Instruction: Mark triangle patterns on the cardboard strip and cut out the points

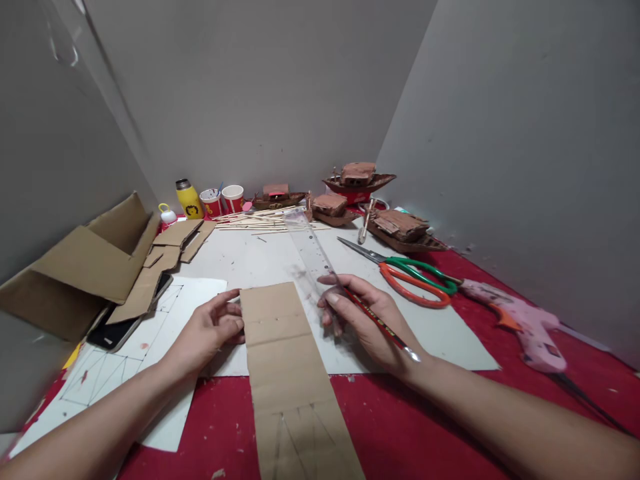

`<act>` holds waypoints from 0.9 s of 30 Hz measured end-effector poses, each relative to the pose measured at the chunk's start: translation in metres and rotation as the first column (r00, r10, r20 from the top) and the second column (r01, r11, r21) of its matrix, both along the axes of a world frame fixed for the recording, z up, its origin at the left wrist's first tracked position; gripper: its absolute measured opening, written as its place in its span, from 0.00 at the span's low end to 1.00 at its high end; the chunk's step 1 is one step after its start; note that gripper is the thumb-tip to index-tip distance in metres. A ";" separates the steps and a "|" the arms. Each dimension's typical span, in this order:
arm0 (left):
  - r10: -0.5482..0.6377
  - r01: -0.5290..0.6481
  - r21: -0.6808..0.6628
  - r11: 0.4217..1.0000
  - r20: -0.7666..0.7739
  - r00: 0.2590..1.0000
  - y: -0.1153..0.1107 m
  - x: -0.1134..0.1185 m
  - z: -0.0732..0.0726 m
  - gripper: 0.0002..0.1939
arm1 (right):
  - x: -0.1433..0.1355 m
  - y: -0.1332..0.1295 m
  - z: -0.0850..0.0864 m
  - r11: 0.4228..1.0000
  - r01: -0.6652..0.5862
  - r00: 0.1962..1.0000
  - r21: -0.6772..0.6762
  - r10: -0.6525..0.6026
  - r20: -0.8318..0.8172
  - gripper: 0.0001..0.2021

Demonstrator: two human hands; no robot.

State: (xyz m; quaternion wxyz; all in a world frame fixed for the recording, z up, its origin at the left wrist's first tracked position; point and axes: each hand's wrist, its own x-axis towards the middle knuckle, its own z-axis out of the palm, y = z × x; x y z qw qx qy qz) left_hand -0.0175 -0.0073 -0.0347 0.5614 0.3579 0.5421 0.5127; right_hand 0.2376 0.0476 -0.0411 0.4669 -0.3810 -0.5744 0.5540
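A long strip of brown cardboard (285, 360) lies in front of me with pencil lines drawn across it. My left hand (215, 327) grips its left edge, thumb and fingers closed at the side. Over the white sheet to the right, my right hand (367, 313) holds a clear plastic ruler (313, 250) between thumb and fingers. A red and black pencil (380, 320) also rests in that hand, its silver end toward my wrist. The ruler points away from me and stands apart from the strip.
Scissors (405, 270) and a pink glue gun (525, 320) lie on the right. Model boats (400, 227), thin sticks (260, 217), paper cups (233, 199) and a yellow bottle (188, 200) stand behind. A cardboard box (90, 260), phone (115, 330) and drawn paper (170, 400) are left.
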 end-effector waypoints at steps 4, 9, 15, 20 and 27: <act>0.095 -0.053 0.127 0.990 -0.349 0.932 -0.002 -0.001 0.005 0.26 | 0.002 0.000 0.003 0.999 -0.031 0.997 0.027 0.029 0.069 0.19; 0.346 -0.025 0.505 0.863 -0.554 0.758 -0.013 -0.001 0.020 0.22 | 0.007 0.002 0.010 0.985 -0.172 0.975 -0.016 0.172 0.143 0.19; 0.333 0.181 0.608 0.773 -0.632 0.699 -0.014 0.001 0.039 0.23 | 0.012 0.009 0.014 0.903 -0.404 0.882 -0.144 0.427 0.202 0.20; 0.037 0.324 0.348 0.880 -0.730 0.683 0.005 -0.002 0.045 0.14 | 0.013 0.026 0.030 0.822 -0.541 0.794 -0.180 0.570 0.214 0.16; -0.239 0.296 0.081 0.952 -0.406 0.882 0.027 -0.016 0.045 0.08 | 0.013 0.062 0.035 0.948 -0.309 0.938 -0.074 0.317 0.143 0.16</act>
